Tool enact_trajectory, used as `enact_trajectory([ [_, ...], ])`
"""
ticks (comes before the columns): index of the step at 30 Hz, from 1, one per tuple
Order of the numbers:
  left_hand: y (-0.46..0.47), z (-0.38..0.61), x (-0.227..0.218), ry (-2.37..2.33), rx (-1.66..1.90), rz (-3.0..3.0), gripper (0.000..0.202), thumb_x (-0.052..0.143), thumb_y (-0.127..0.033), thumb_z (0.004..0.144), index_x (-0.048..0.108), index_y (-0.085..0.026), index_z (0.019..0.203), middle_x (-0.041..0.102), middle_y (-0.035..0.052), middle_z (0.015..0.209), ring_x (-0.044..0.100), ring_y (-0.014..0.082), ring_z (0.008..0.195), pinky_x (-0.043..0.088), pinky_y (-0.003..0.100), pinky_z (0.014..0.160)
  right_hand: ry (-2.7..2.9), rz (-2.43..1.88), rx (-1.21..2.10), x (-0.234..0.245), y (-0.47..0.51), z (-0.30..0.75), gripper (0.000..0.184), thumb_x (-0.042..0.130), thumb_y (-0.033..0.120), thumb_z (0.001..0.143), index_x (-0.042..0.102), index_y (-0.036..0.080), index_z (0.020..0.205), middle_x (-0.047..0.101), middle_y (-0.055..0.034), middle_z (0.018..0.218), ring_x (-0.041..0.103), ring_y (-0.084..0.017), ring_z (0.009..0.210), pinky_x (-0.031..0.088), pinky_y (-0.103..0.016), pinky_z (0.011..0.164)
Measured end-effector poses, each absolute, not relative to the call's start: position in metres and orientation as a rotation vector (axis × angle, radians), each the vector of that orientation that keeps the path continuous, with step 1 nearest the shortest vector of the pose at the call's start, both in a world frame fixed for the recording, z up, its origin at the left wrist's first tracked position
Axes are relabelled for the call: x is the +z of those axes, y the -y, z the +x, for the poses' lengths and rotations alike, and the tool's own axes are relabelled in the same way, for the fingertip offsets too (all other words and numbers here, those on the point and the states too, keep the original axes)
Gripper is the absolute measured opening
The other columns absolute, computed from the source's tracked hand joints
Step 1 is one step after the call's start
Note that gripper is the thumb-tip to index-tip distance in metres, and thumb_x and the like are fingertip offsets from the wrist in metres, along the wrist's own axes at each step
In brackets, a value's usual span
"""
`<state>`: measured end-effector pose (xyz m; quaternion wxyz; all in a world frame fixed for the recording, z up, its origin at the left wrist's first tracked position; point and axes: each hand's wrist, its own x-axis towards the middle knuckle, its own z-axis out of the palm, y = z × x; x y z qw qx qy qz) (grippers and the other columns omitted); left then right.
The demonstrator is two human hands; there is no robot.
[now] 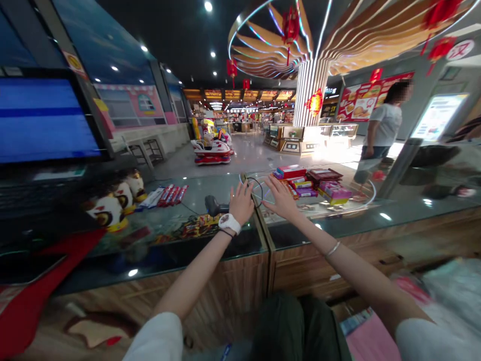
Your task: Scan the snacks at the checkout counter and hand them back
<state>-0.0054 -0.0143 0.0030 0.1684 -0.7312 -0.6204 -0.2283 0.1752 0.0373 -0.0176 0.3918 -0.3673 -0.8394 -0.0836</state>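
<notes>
My left hand (241, 201), wearing a white watch (228, 222), is over the glass counter with its fingers stretched out. Beside it lies a dark handheld device (212, 206) resembling a barcode scanner. A thin black cable (262, 193) loops between my hands, close to the left fingertips; whether they touch it is unclear. My right hand (281, 198) is spread flat over the counter, left of a pile of packaged snacks. In that pile are a red box (291, 172), a brown packet (325, 174) and a pink-purple pack (335, 191). Neither hand shows anything held.
On the left stand a monitor (45, 118) and several small figurines (107, 211), with red-wrapped sticks (173, 195) nearby. A metal seam (265, 235) splits the counter. Wooden drawers (361, 245) lie below. A person (385, 123) is beyond the counter, right of a white-red ride-on car (212, 149).
</notes>
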Motion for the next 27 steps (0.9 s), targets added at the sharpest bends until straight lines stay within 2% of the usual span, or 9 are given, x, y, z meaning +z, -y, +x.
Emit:
enact_trajectory([
  [10,0.055,-0.144,0.006,1.935,-0.699,-1.746,0.054,0.048,-0.021,0.088,0.049,-0.016,0.142,0.044,0.0115,0.154,0.034,0.0293,0.147,0.022,0.055,0.123,2.275,-0.617,-0.011,-0.018,-0.014,0.033,0.068,0.06,0.036,0.088,0.039,0.02,0.15,0.035,-0.0132,0.159,0.033,-0.027,0.148,0.023,-0.051,0.122],
  [16,0.051,-0.202,-0.006,2.053,-0.634,-1.601,0.056,0.049,-0.019,0.086,0.05,-0.017,0.142,0.045,0.0114,0.154,0.036,0.0293,0.145,0.019,0.054,0.123,2.278,-0.456,0.13,-0.026,-0.005,-0.051,0.066,0.053,0.017,0.085,0.039,0.014,0.15,0.033,-0.0153,0.16,0.029,-0.027,0.149,0.028,-0.047,0.122],
  [20,0.038,-0.228,-0.019,2.147,-0.58,-1.558,0.06,0.048,-0.017,0.084,0.047,-0.018,0.145,0.045,0.0108,0.154,0.035,0.0294,0.145,0.02,0.054,0.123,2.234,-0.512,0.26,-0.04,-0.014,-0.099,0.069,0.048,0.006,0.079,0.04,0.008,0.148,0.035,-0.0201,0.158,0.029,-0.027,0.149,0.03,-0.046,0.122],
  [27,0.015,-0.254,-0.036,2.223,-0.421,-1.605,0.057,0.045,-0.022,0.09,0.046,-0.016,0.146,0.043,0.0107,0.156,0.033,0.0298,0.147,0.012,0.054,0.124,2.232,-0.74,0.403,-0.063,-0.046,-0.158,0.066,0.04,0.001,0.08,0.042,0.004,0.145,0.038,-0.0248,0.155,0.031,-0.025,0.149,0.028,-0.048,0.121],
])
